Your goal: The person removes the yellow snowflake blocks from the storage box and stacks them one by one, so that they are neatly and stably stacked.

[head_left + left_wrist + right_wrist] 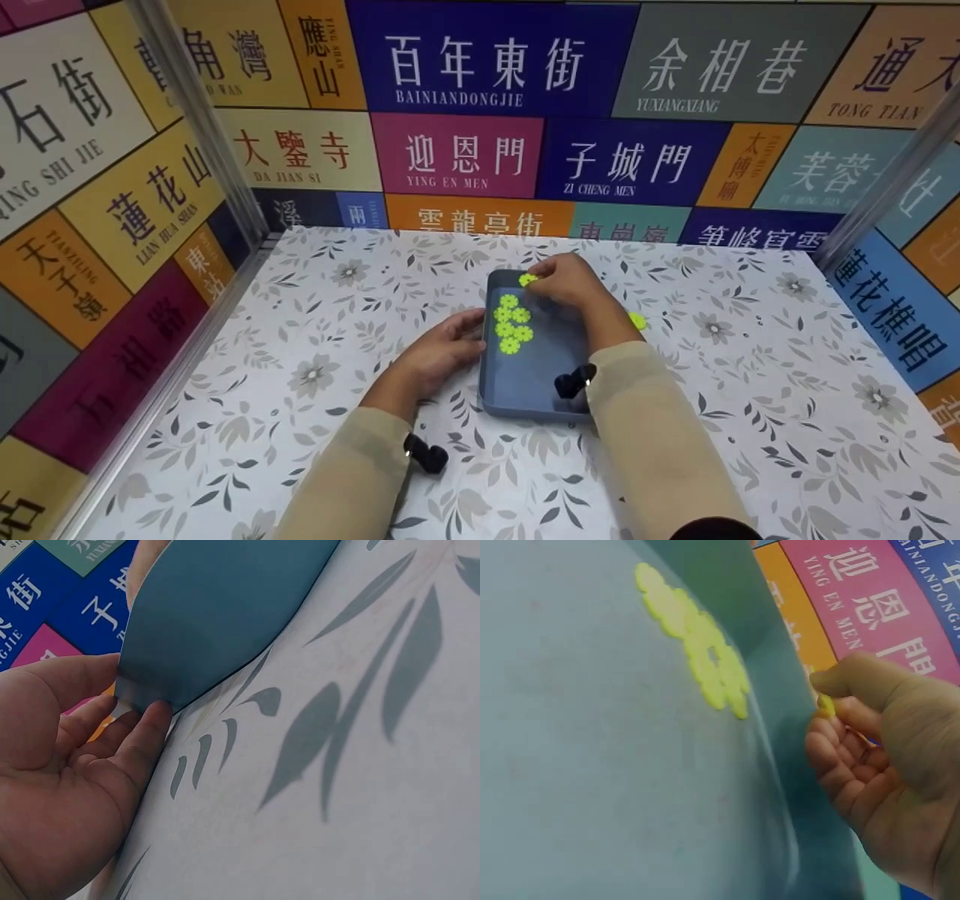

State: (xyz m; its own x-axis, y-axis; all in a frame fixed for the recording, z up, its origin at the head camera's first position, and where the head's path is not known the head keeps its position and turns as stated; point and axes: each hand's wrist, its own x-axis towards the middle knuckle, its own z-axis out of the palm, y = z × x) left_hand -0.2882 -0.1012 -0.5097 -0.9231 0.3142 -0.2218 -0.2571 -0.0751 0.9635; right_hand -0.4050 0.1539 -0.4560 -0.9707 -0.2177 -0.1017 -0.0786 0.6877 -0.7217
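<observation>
A blue-grey rectangular tray (536,386) lies on the table, its raised rim all round. Several yellow-green flower-shaped discs (504,329) sit in a cluster in its left half, also visible as yellow discs (697,637) in the right wrist view. Over the far end of the tray, my right hand (566,279) pinches one more flower-shaped disc (528,279) between thumb and fingertips. My left hand (442,352) rests its fingertips against the outside of the tray's left wall. In the left wrist view, its fingers (154,727) touch that wall (217,622) low down, near the tabletop.
Right of the tray, a yellow-green piece (637,321) shows partly behind my right forearm. The table (360,285) has a leaf-and-flower patterned cover. Panels with street-name signs (457,154) rise behind and at both sides. A black wrist camera (575,381) overlaps the tray's near right part.
</observation>
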